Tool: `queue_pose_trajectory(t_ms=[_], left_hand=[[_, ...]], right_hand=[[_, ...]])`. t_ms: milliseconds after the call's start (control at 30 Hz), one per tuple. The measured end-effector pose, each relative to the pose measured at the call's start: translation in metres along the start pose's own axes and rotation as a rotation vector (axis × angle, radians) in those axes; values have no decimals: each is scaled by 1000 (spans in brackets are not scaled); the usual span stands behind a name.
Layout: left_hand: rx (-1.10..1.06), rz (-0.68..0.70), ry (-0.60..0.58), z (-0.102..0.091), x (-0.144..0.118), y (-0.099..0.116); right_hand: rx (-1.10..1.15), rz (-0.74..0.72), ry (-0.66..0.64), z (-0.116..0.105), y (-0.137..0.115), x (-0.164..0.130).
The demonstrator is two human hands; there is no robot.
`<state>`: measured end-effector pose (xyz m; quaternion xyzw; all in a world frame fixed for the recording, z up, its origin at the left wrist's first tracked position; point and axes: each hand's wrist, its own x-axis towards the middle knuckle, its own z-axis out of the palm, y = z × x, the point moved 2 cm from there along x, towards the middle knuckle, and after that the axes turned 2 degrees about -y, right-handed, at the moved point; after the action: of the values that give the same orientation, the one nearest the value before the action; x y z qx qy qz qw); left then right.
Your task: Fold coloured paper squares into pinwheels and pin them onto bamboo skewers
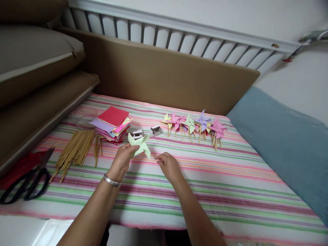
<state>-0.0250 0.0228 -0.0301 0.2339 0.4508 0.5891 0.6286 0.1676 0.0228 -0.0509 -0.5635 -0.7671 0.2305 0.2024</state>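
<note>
A pale green paper pinwheel (143, 147) is pinched at its middle between the thumb and fingers of my left hand (123, 159), which wears a silver bracelet. It is held above the striped cloth, and no stick shows on it. Just to its right, apart from it, my right hand (167, 164) has its thumb and fingertips pressed together; whatever they pinch, if anything, is too small to name. Behind the pinwheel stand two small open boxes, one (137, 133) partly covered by its blades and the other (155, 130) a little to the right.
Left of my hands lie a stack of coloured paper squares (112, 117), a bundle of thin sticks (75, 147) and black-handled scissors (33, 181). Several finished pinwheels on sticks (189, 123) lie at the back right. A brown board (159, 71) borders the striped cloth (230, 184); cushions (38, 65) rise at left.
</note>
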Motion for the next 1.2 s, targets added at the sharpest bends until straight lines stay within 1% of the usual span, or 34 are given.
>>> queue_pose_trajectory(t_ms=[133,267,333,433,500,567,633,667,733,833,933,1000,1200], left_hand=[[-1,6,-4,-1,0,-1],[8,-13,28,-2,1,-3],[10,-14,19,-1,1,-4],[11,5,-9,2,0,-6],[21,13,-2,4,-1,-7],[38,20,-2,6,-3,-9],[57,39,-12,9,-4,-11],[65,50,-17,11,-5,-13],[71,62,-25,15,-7,-17],[69,70,-37,22,-10,-24],[63,97,-59,29,-14,-28],[56,108,-69,32,-16,-30],[58,104,-116,35,-18,-29]], right_hand=[[-1,0,-12,4,-1,4],[27,1,-9,7,-1,10],[57,9,4,5,-1,11],[120,33,47,-5,-4,10],[206,52,84,-14,-9,7],[371,53,113,-20,-16,3],[532,18,146,-25,-25,-2],[574,-11,166,-27,-30,-3],[576,-55,203,-29,-38,-6],[595,-34,219,-28,-44,-7],[647,10,210,-25,-43,-6],[640,24,208,-23,-41,-5],[609,28,206,-20,-38,-3]])
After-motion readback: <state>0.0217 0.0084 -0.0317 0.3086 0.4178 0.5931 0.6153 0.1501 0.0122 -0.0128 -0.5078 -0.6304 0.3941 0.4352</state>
